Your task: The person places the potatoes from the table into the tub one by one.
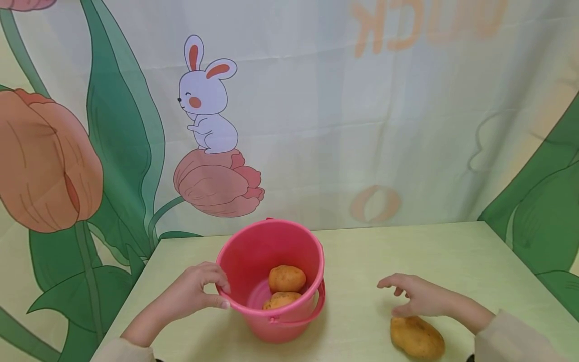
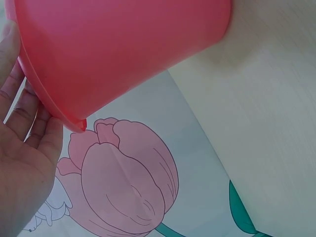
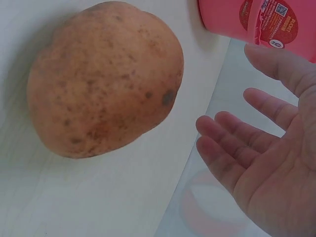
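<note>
— How many potatoes do you count?

— Three. Two lie inside the pink bucket [image 1: 271, 281], and one loose potato [image 1: 416, 337] sits on the table [image 1: 407, 251] to the bucket's right.

— And my hands?

— My left hand [image 1: 194, 291] holds the bucket's rim, thumb and fingers curled on it. My right hand [image 1: 418, 296] hovers just above the loose potato, fingers spread wide, holding nothing.

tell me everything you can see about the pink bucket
The pink bucket looks like smooth plastic, round and tapering to its base, upright on the pale green table. Its thin handle hangs down the front. A printed label shows on its side in the right wrist view. Two potatoes lie inside. The left hand grips its rim, thumb against the outside.
</note>
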`<state>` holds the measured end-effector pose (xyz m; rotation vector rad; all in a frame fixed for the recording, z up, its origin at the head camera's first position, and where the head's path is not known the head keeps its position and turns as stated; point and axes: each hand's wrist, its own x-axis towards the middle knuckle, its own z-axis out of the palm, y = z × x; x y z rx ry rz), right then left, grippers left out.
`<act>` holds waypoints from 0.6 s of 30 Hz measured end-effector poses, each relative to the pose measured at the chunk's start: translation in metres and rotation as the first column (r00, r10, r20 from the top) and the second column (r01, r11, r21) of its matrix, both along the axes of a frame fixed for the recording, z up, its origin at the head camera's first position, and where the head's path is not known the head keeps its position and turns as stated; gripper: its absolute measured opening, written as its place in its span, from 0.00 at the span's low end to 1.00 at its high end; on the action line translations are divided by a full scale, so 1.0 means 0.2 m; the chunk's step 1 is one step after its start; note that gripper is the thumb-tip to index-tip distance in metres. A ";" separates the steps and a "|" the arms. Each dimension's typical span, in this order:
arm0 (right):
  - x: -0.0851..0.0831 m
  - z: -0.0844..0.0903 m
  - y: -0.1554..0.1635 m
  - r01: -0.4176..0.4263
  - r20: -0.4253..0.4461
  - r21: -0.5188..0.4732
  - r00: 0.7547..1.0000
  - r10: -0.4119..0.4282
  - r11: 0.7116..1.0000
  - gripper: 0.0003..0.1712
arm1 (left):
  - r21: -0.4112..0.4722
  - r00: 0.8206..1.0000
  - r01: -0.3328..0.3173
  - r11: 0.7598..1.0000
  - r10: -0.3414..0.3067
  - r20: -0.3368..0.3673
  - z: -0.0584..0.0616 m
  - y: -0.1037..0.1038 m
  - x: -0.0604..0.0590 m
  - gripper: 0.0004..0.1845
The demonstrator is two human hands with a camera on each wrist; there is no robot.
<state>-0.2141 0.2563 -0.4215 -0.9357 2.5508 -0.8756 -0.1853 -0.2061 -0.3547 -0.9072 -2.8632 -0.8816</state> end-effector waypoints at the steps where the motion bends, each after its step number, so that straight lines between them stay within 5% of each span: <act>1: 0.00 0.00 0.00 0.001 0.006 -0.001 1.000 -0.001 1.000 0.31 | -0.001 1.000 0.000 1.000 0.000 0.001 0.00 0.00 0.00 0.11; 18: 0.02 -0.05 0.06 0.034 0.059 -0.007 0.998 -0.033 0.999 0.32 | 0.003 1.000 -0.008 1.000 0.008 0.014 0.01 0.00 0.00 0.11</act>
